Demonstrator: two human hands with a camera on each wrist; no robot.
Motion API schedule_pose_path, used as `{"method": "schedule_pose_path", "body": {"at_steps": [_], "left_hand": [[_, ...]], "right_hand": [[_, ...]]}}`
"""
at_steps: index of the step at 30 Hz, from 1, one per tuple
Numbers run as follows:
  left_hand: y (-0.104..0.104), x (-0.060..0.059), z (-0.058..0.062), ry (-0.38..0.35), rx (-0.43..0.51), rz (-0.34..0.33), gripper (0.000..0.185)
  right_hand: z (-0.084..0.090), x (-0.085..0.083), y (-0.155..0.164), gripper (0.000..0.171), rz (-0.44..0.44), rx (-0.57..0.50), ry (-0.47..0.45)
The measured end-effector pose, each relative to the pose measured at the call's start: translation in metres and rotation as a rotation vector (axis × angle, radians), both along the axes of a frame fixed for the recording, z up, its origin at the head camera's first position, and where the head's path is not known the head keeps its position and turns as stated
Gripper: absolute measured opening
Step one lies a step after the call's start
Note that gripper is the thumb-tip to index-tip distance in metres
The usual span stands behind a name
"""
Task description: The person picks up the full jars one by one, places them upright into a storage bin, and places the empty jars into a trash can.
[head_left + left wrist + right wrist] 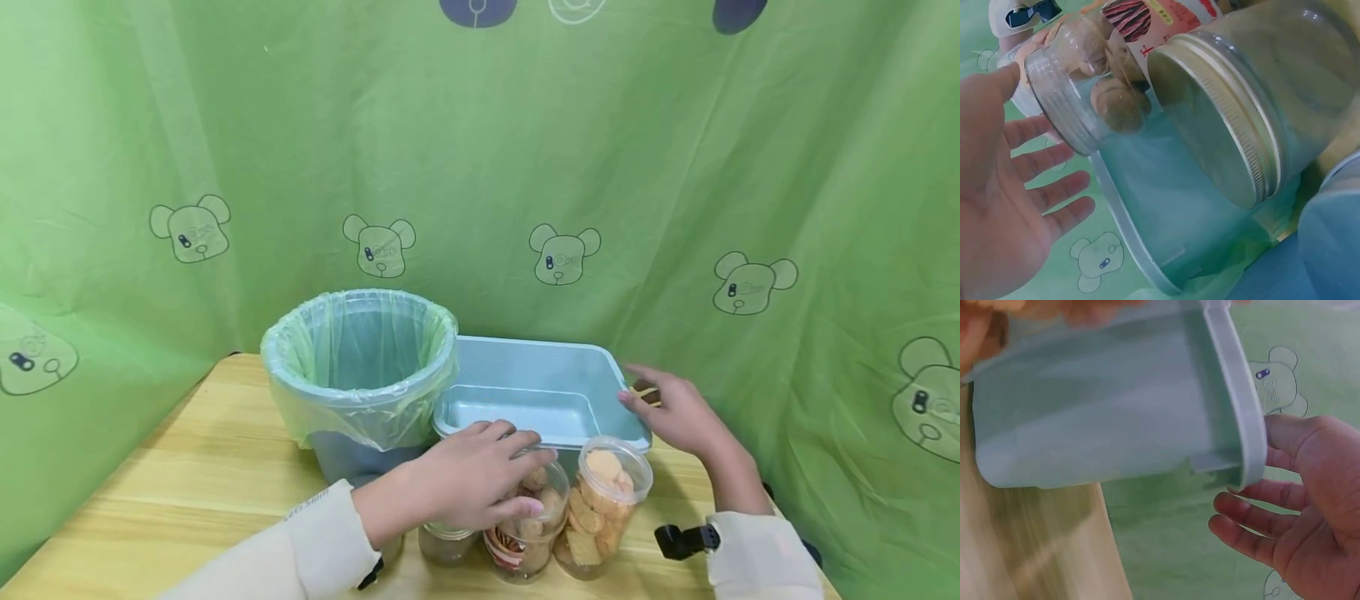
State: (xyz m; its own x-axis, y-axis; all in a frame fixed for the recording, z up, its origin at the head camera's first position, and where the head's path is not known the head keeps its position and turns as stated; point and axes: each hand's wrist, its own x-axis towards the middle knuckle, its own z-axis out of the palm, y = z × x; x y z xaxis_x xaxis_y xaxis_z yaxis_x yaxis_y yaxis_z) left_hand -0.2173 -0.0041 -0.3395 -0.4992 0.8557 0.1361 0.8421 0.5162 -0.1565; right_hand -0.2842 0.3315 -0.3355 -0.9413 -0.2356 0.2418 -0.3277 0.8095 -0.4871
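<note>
My left hand [483, 471] hovers over a clear jar of walnuts [538, 546], fingers loosely extended. In the left wrist view the thumb and index fingertips lie right by that jar's threaded, uncovered mouth. Over on the right, my right hand [678, 412] holds the end rim of a light blue plastic basin [517, 404], thumb and fingers at its edge. A taller clear jar of orange-tan pieces [596, 525] leans slightly to the right of the walnuts. To their left stands a jar with a gold-coloured metal lid [1222, 119], mostly covered by my left hand in the head view.
A blue bin [360, 400] lined with a thin green bag stands left of the basin. Part of another container [392, 550] shows beneath my left wrist. The wooden table [187, 483] ends at a green curtain [480, 150] with bear prints.
</note>
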Motion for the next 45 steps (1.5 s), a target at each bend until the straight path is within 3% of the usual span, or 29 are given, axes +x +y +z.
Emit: {"method": "schedule_pose_path", "body": {"at_steps": [7, 14, 26, 36, 41, 45], "left_hand": [[0.001, 0.0, -0.003, -0.059, 0.004, -0.008, 0.07], [0.005, 0.002, -0.005, -0.015, -0.008, -0.036, 0.07], [0.01, 0.001, -0.007, 0.004, -0.047, -0.073, 0.069], [0.013, -0.001, -0.009, 0.014, -0.047, -0.066, 0.067], [0.016, -0.001, -0.009, 0.019, -0.039, -0.059, 0.066], [0.017, -0.002, -0.006, -0.019, -0.03, -0.054, 0.065]], "right_hand": [[-0.02, -0.002, 0.01, 0.053, -0.058, -0.039, 0.021], [-0.036, -0.003, 0.011, 0.051, -0.068, -0.137, 0.021], [-0.046, -0.004, 0.01, 0.049, -0.09, -0.231, 0.055], [-0.058, -0.003, 0.007, 0.047, -0.144, -0.381, 0.055], [-0.058, -0.002, 0.006, 0.048, -0.144, -0.398, 0.049], [-0.058, -0.003, 0.005, 0.047, -0.146, -0.39, 0.048]]}}
